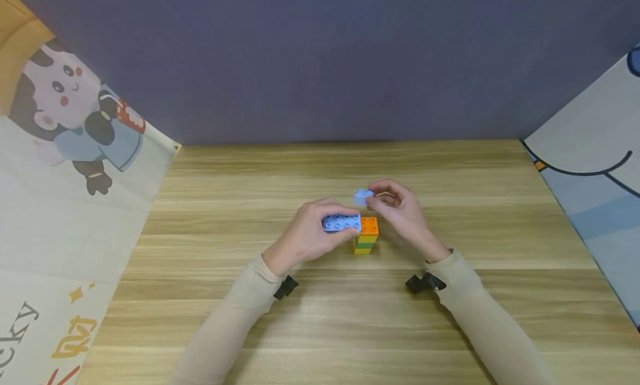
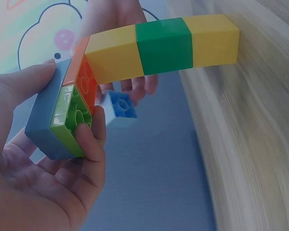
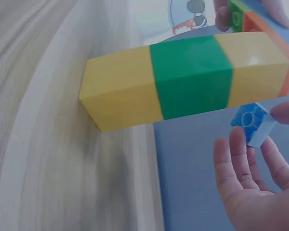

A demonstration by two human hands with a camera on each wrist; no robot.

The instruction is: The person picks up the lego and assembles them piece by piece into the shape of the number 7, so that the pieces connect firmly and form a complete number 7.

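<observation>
A tower stands upright on the wooden table, its column made of yellow, green (image 2: 163, 47) and yellow bricks. On top lies a flat orange brick (image 1: 369, 225), and a long blue brick (image 1: 341, 223) overlaps its left part. Under the blue brick's overhang sits a light green brick (image 2: 67, 132) beside the orange one. My left hand (image 1: 311, 229) grips the blue brick between thumb and fingers, with fingertips on the light green brick from below. Behind the tower, my right hand (image 1: 402, 215) pinches a small light blue brick (image 1: 362, 197) between thumb and fingers, apart from the tower.
The wooden table (image 1: 225, 207) ends at a dark blue-grey wall (image 1: 320, 68) at the back. Printed panels stand to the left (image 1: 60, 168) and right (image 1: 600, 129). A dark wrist device (image 1: 286, 287) shows at the left sleeve, another (image 1: 425, 283) at the right.
</observation>
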